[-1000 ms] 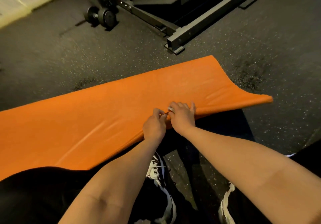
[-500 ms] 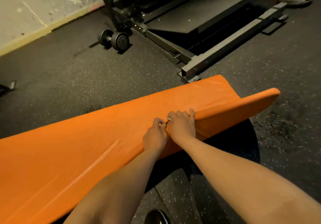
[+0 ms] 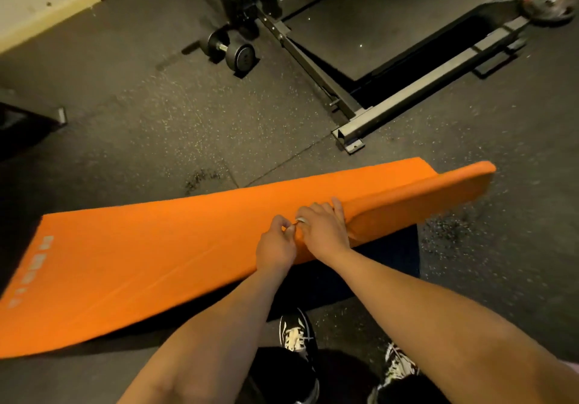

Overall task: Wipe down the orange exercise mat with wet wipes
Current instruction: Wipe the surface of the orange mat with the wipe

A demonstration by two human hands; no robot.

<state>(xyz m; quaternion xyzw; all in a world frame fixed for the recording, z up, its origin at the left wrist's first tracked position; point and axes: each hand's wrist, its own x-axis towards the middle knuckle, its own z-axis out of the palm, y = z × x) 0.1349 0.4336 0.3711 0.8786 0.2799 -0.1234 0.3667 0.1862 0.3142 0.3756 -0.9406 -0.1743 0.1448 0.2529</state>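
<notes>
The orange exercise mat [image 3: 163,256] stretches across the dark gym floor, its near long edge lifted off the ground and its right end curled up. My left hand [image 3: 275,247] grips that raised near edge around the middle. Right beside it, my right hand [image 3: 322,228] grips the same edge, fingers curled over the top of the mat. A small pale thing shows between the two hands; I cannot tell what it is. No wet wipe is clearly visible.
A black dumbbell [image 3: 235,52] lies on the floor beyond the mat. A metal rack frame [image 3: 388,112] runs diagonally behind the mat's right end, with a weight plate [image 3: 548,5] at top right. My two sneakers [image 3: 297,337] stand just below the mat.
The near edge of the mat has risen higher off the floor in both hands. The view has pulled up and back, showing the mat's left end and my shoes.
</notes>
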